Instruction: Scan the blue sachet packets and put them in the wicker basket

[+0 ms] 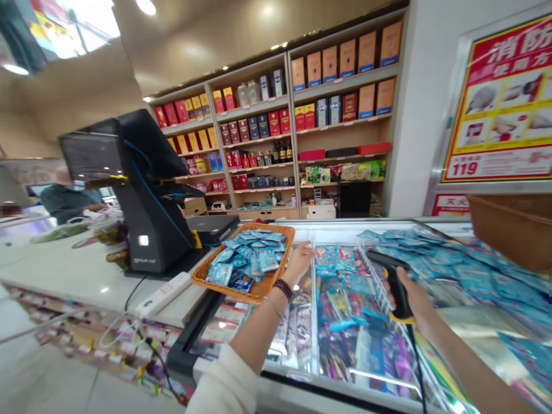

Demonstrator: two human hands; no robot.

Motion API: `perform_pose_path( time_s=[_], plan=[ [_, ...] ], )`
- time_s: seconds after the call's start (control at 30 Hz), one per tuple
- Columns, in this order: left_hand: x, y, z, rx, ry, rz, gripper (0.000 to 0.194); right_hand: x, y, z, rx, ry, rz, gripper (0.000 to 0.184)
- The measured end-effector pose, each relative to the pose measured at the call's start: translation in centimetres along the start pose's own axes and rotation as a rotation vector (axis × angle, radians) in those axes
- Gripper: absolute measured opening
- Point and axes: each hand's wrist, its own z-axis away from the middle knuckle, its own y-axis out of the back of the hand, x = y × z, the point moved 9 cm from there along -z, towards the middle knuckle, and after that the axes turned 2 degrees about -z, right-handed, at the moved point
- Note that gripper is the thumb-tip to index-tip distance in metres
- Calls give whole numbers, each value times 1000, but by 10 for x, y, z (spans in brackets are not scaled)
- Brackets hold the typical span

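My left hand (301, 261), with a dark bead bracelet at its wrist, reaches over the chest freezer between the wicker basket and the freezer's light frame strip. Its fingers bend loosely and nothing shows in them; whether they touch the frame is unclear. The orange-brown wicker basket (199, 276) holds a heap of blue packets (248, 253). My right hand (416, 299) grips a black and yellow barcode scanner (399, 287), its cord hanging down, above a white wire divider (374, 276). More blue packets (338, 259) lie on ice-cream wrappers in the freezer's middle section.
Many blue packets (466, 270) cover the freezer's right side, beside a brown basket (513, 224). At left, a dark checkout terminal (150, 230) and a white power strip (166, 293) with cables occupy the counter (77, 276). Shelves of boxes (259, 123) line the back; another person (64, 198) is far left.
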Motion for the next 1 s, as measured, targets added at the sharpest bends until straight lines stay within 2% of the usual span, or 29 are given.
perform_pose_path(
  time_s=[0.07,0.2,0.27,0.33,0.4,0.5,0.6,0.73,0.87,1.0],
  plan=[
    [-12,-36,5,-84,-48,-158,40,1,2,0,47,-23,-42,67],
    [-31,-106,25,-284,-157,-473,60,0,4,0,111,-17,-48,62],
    [-40,-130,35,-342,-187,-609,65,-1,3,2,105,-34,-19,63],
    [-43,-139,39,-292,-204,-662,65,-5,-1,5,79,-38,3,63],
    [-42,-135,39,-163,-218,-597,64,-8,-5,8,52,-39,10,62],
    [-41,-115,34,29,-233,-375,68,-13,-12,10,22,-33,6,62],
    [-48,-95,27,140,-168,-186,64,-15,-22,13,-9,-33,19,63],
    [-54,-85,24,177,-83,-88,56,-22,-36,22,-65,9,3,63],
    [-50,-85,27,206,-56,-146,44,-21,-43,28,-136,1,14,61],
    [-50,-83,30,254,-24,-171,40,-15,-43,26,-167,-14,7,59]
  ],
)
